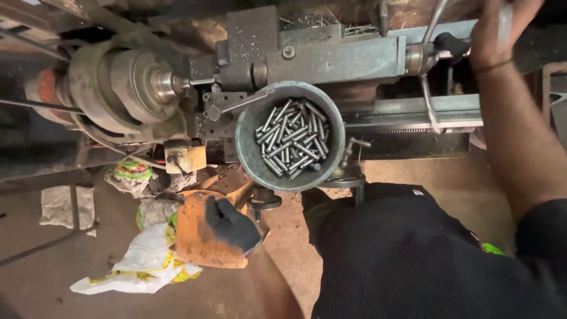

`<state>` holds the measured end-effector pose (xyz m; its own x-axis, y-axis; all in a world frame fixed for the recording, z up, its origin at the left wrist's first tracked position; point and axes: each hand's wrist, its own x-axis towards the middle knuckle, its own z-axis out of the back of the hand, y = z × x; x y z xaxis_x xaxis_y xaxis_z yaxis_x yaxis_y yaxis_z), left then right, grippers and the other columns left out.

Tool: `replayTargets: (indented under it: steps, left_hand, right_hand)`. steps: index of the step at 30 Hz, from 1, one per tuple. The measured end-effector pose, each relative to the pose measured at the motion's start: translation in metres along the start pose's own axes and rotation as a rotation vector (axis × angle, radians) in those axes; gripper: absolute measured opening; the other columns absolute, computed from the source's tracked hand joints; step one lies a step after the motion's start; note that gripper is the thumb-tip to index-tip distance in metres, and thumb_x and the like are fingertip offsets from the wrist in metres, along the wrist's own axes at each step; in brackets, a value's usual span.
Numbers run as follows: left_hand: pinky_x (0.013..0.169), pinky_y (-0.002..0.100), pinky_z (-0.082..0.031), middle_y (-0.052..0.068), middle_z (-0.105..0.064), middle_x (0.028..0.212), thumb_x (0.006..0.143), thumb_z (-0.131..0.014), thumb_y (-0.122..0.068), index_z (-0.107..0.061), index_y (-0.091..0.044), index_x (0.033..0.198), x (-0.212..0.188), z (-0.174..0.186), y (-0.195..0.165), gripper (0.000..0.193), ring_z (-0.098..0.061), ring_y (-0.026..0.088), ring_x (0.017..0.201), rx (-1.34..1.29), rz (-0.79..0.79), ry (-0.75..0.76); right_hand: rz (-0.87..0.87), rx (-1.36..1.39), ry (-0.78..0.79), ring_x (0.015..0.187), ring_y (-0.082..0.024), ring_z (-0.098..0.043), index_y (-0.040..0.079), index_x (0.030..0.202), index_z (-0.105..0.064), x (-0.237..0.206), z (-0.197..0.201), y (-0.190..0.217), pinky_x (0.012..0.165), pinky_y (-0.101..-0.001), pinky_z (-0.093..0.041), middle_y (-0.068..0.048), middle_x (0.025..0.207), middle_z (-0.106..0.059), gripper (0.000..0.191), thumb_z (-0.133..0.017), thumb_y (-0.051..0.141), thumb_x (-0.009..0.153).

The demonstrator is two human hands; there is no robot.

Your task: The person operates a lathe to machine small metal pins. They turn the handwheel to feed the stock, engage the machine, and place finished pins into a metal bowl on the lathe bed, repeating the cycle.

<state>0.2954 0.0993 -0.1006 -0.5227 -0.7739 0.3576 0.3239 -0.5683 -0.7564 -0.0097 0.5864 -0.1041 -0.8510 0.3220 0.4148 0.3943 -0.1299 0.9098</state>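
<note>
Down in the head view, the person stands over an old lathe (331, 59), grimy and grey, with its spindle and chuck (133, 82) at the left and a short workpiece or tool meeting it at the nose. A round metal bowl (247, 150) sits on the carriage, filled with a loose heap of small steel pins (292, 139) lying every which way.

Low in the picture, the left hand (231, 224), in a dark glove, is closed around the edge of a rusty orange container (201, 233) held beside the person's leg, below the bowl and apart from it. At the top right, the bare right hand (493, 29) is raised to the far end of the machine and wrapped about a pale handle, next to a black knob (452, 42); the fingers curl shut, though how firm the grip is cannot be told. The 2 hands are well apart.

Crumpled white and yellow bags (142, 269) lie on the dirt floor.

As a judgement, the bowl looks perched close to the carriage edge; a knock from the arm or machine vibration could tip it and scatter pins. Gloved fingers near a turning chuck could also be caught.
</note>
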Motion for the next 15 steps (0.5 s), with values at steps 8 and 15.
replayTargets:
  steps: [8,15]
  left_hand:
    - [0.084,0.048,-0.050,0.011,-0.071,0.106,0.090,-0.068,-0.020,-0.065,-0.011,0.123,0.077,-0.036,-0.189,0.034,-0.067,0.033,0.099,0.400,-0.967,0.708]
    - [0.074,0.050,-0.052,0.011,-0.067,0.095,0.096,-0.050,-0.014,-0.064,-0.014,0.118,0.068,-0.096,-0.240,0.026,-0.068,0.033,0.087,0.895,-1.009,0.989]
  right_hand:
    - [0.651,-0.707,0.336,0.122,-0.040,-0.060,-0.002,0.132,-0.064,-0.030,-0.018,0.046,0.094,-0.0493,-0.057,-0.027,0.145,-0.049,0.069,-0.095,-0.003,0.070]
    - [0.483,-0.635,0.386,0.137,-0.038,-0.059,0.000,0.145,-0.065,-0.045,0.007,0.005,0.109,-0.0427,-0.057,-0.022,0.161,-0.049,0.062,-0.084,-0.008,0.086]
